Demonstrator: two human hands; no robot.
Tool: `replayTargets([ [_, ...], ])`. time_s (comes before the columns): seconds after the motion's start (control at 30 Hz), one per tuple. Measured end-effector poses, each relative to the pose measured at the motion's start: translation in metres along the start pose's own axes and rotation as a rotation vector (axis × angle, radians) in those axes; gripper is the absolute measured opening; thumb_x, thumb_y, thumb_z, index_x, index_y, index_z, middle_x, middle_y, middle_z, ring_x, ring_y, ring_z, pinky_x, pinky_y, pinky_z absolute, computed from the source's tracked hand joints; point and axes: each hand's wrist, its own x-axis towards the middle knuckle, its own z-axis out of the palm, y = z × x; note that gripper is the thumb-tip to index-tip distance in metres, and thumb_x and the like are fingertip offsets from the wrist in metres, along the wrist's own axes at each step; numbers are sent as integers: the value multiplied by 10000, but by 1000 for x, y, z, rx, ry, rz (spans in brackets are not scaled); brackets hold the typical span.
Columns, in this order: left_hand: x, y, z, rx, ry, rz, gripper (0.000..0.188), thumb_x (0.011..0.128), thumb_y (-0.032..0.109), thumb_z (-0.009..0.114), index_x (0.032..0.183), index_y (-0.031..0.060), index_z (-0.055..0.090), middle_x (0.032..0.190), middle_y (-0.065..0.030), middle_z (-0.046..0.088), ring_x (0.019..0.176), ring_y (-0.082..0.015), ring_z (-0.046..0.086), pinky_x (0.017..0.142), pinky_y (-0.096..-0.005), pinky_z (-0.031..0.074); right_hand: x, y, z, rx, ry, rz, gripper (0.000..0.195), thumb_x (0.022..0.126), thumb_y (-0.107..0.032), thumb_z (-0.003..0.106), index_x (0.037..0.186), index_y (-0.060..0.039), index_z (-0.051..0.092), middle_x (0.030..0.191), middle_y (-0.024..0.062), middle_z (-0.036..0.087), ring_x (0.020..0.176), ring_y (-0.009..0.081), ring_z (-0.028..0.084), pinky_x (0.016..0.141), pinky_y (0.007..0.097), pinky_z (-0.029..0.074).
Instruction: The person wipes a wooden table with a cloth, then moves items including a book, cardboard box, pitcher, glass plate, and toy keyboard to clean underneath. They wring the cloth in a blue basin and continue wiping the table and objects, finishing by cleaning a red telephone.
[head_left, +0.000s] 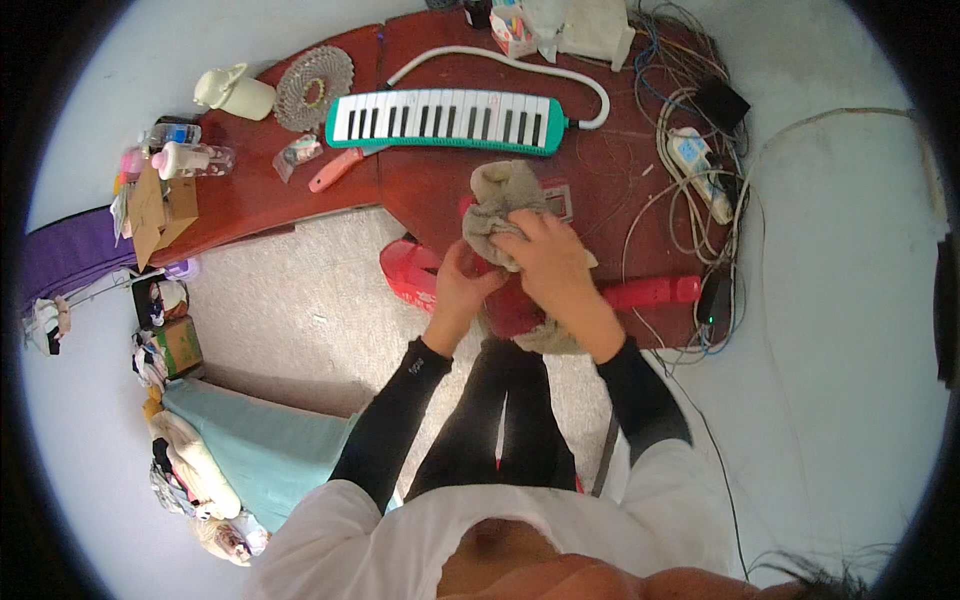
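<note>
A grey-beige cloth (506, 199) lies bunched at the near part of the dark red table, with my right hand (551, 262) gripping its lower part. My left hand (463, 289) is at the cloth's lower left, its thumb and fingers around something red that is mostly hidden. Below my hands, dark red fabric (514, 307) and more beige cloth (551, 339) hang at the table's edge. A red strap-like item (652, 292) extends to the right. A red item with white writing (411, 276) shows to the left of my left hand. Just beyond the cloth lies a green melodica (446, 121).
Coiled cables and a power strip (697, 165) crowd the table's right side. A knife with a pink handle (337, 169), a glass dish (313, 88), a cream jug (236, 91), bottles and a cardboard box (161, 210) stand to the left. A white hose (525, 60) curves behind the melodica.
</note>
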Motion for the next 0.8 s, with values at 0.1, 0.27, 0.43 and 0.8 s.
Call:
replayTargets([
  [0.1, 4, 3, -4, 2, -5, -64, 704, 727, -47, 733, 1335, -36, 379, 1225, -140, 567, 1065, -217, 591, 913, -337, 498, -12, 17, -38, -208, -305, 17, 414, 662, -9, 628, 1047, -154, 666, 1150, 79, 548, 990, 306, 558, 815, 413, 477],
  [0.27, 3, 26, 6, -184, -2, -72, 693, 743, -83, 687, 1351, -18, 361, 1209, -134, 564, 1072, -229, 586, 895, -354, 509, -22, 66, -78, -474, -124, 265, 438, 710, -23, 596, 1123, -161, 631, 1159, 78, 562, 987, 309, 575, 807, 414, 501],
  [0.43, 1, 18, 30, -66, -75, 78, 700, 757, -103, 654, 1373, -1, 338, 1246, -141, 543, 1120, -225, 558, 941, -363, 484, 20, 9, -65, -282, 98, -3, 474, 730, -30, 578, 1175, -190, 596, 1256, 40, 535, 1074, 311, 547, 829, 415, 521],
  [0.8, -12, 15, 25, -105, -50, -15, 706, 767, -98, 652, 1389, -15, 328, 1284, -139, 531, 1137, -213, 552, 965, -338, 472, -14, 99, -49, -284, -120, 460, 414, 737, -52, 596, 1128, -182, 637, 1177, 71, 580, 1027, 338, 583, 804, 444, 525],
])
